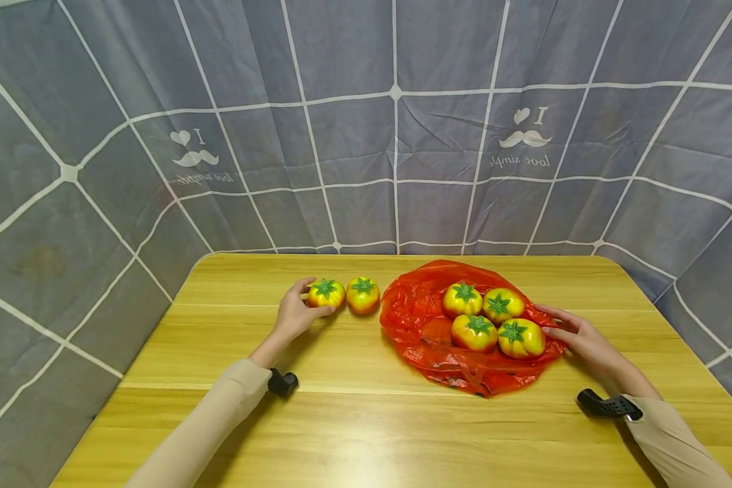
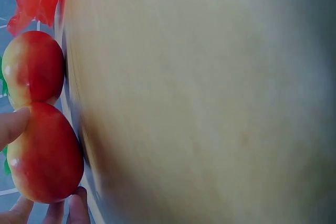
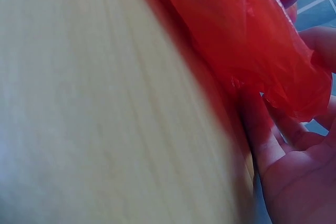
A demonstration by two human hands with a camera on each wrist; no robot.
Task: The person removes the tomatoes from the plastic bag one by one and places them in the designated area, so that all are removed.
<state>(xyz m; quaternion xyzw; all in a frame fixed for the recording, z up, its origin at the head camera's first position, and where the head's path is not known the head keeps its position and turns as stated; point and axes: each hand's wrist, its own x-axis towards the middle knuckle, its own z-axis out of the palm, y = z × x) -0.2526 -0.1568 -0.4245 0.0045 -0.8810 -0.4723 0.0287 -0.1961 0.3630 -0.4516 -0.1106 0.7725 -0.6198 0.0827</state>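
In the head view my left hand (image 1: 294, 314) grips a yellow-red tomato (image 1: 327, 294) with a green star-shaped top, left of the table's middle. The left wrist view shows the thumb (image 2: 11, 126) on one side of this tomato and the fingertips round its other side. A second tomato (image 1: 362, 297) sits right beside it. To the right, a red plastic bag (image 1: 411, 308) lies spread on the table with several tomatoes (image 1: 477, 333) on it. My right hand (image 1: 588, 344) holds the bag's right edge, its thumb above the film and the fingers partly hidden beneath.
Everything lies on a light wooden table (image 1: 354, 420). A grey curtain (image 1: 354, 142) with white grid lines hangs behind it and along both sides. Each wrist wears a black strap, the left strap (image 1: 282, 383) and the right strap (image 1: 606, 405).
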